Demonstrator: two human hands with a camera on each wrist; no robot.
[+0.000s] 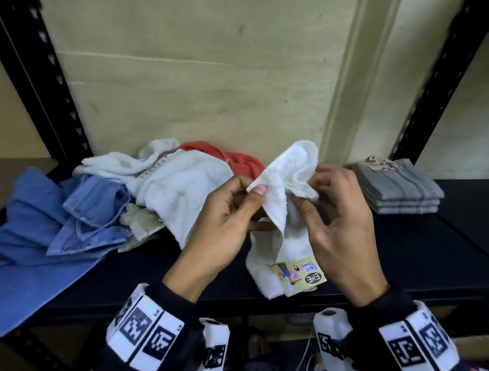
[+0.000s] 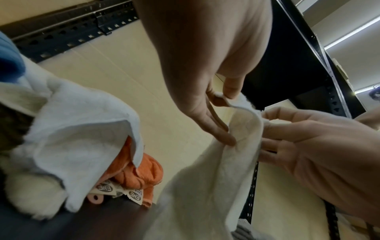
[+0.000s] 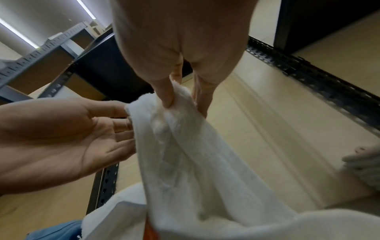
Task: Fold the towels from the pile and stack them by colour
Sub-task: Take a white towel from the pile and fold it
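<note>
I pinch the white towel (image 1: pixel 286 183) at its top edge in both grips, left hand (image 1: pixel 228 222) and right hand (image 1: pixel 340 217), above the black shelf (image 1: pixel 185 269). Its labelled end hangs down to the shelf, between the loose pile (image 1: pixel 120 196) on my left and the folded grey stack (image 1: pixel 400 187) on my right.

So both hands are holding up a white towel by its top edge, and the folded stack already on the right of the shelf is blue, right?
Not quite. Both the left hand and right hand do pinch the white towel at its top edge, but the folded stack on the right of the shelf is grey, as the head view shows. The blue towels lie unfolded on the left.
</note>
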